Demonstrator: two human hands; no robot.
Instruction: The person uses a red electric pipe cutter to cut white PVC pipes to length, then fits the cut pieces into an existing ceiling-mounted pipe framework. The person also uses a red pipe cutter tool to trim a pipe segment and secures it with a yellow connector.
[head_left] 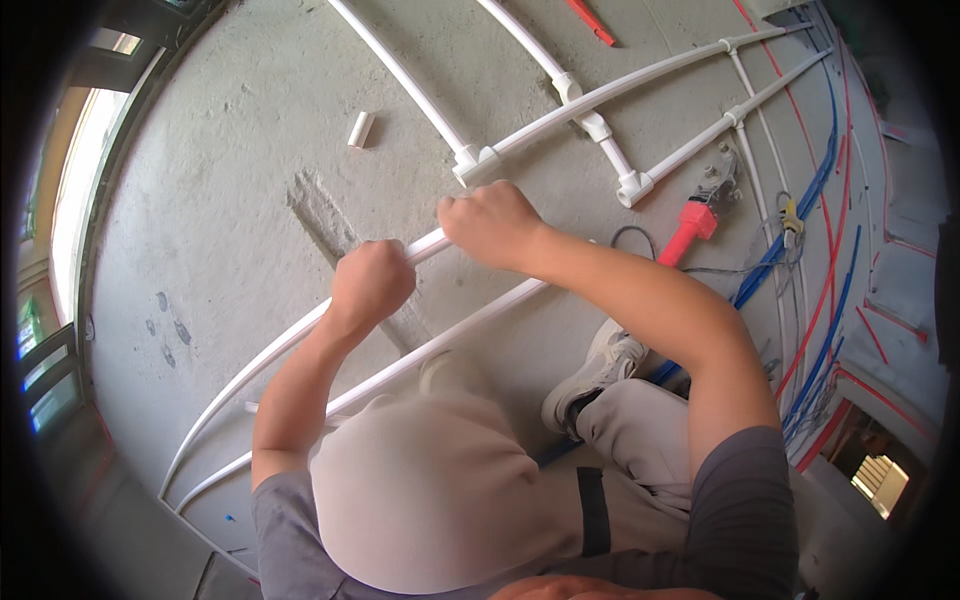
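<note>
1. Your left hand (371, 288) is closed around a long white pipe (428, 245), its fist below the tee fitting (477, 164) and to its left.
2. Your right hand (492, 226) grips the same pipe farther up, just beside that fitting; it hides the pipe there, so you cannot tell whether the two touch.
3. The pipe passes through both your fists and runs away to the lower left above the concrete floor (230, 220).
4. A second white pipe (445, 337) lies between your held pipe and your knee.
5. A red-handled tool (696, 218) rests right of your right forearm.
</note>
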